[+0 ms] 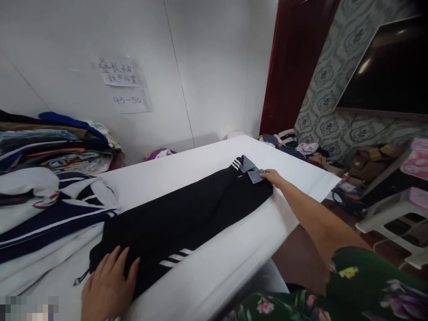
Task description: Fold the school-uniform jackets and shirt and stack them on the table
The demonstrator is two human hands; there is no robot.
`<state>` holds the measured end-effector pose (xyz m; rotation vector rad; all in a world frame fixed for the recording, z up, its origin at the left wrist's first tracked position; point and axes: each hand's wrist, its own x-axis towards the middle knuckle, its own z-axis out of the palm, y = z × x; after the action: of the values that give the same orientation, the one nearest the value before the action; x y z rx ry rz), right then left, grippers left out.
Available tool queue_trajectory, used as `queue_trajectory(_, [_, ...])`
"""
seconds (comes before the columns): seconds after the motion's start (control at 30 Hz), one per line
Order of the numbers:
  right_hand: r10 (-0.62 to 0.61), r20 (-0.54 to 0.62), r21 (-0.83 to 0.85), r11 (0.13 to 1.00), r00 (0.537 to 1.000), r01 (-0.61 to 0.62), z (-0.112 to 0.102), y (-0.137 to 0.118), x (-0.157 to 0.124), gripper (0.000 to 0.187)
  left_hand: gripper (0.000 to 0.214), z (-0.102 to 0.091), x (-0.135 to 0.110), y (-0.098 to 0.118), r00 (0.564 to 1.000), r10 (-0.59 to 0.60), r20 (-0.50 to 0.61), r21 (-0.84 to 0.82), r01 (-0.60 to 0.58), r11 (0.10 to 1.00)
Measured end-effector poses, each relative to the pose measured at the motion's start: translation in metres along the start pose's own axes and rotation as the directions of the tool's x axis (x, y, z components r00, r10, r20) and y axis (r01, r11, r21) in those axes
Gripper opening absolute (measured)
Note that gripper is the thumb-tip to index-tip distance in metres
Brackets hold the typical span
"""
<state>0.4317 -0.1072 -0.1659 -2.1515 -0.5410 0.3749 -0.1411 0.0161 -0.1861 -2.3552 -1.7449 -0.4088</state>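
A black jacket [187,209] lies folded lengthwise in a long strip across the white table, with white stripes at two places. Its grey collar [256,174] is at the far right end. My left hand [109,283] rests spread and flat on the near left end, by the hem, where a drawstring with a toggle [80,281] sticks out. At the collar end, my right hand [272,177] has its fingers closed on the edge of the jacket; part of the grip is hidden.
On the left lie white and navy garments [60,218], with a tall stack of folded clothes [56,142] behind them. The white table [267,227] ends at the right, near a white stool [391,214] and cardboard boxes [371,165]. Handwritten papers [120,73] hang on the wall.
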Motion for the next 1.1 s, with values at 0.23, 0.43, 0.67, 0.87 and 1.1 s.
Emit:
queue_trajectory(0.23, [0.026,-0.125,-0.066,0.997,0.992,-0.035,0.005,0.006,0.009,0.029,0.061,0.002,-0.001,-0.003,0.999,-0.019,0.029,0.003,0.019,1.0])
queue_trajectory(0.43, [0.116,0.055,-0.017,0.993,0.992,-0.115,-0.014,0.001,0.013,0.04,0.057,0.014,0.003,-0.017,0.998,0.061,0.021,-0.046,-0.06,0.997])
queue_trajectory(0.67, [-0.019,-0.104,-0.138,0.99,0.994,0.005,0.002,0.001,0.013,0.035,0.06,0.026,0.004,-0.031,0.994,0.102,0.044,-0.028,-0.101,0.994])
queue_trajectory(0.87, [-0.082,-0.125,-0.277,0.96,0.989,0.044,0.006,-0.001,0.011,0.032,0.062,0.013,0.001,-0.016,0.997,0.08,0.001,-0.026,-0.08,0.996])
queue_trajectory(1.1, [-0.145,-0.072,-0.14,0.981,0.987,0.134,0.032,-0.038,0.041,0.036,0.064,0.008,0.0,-0.01,0.998,0.065,-0.002,-0.053,-0.065,0.996])
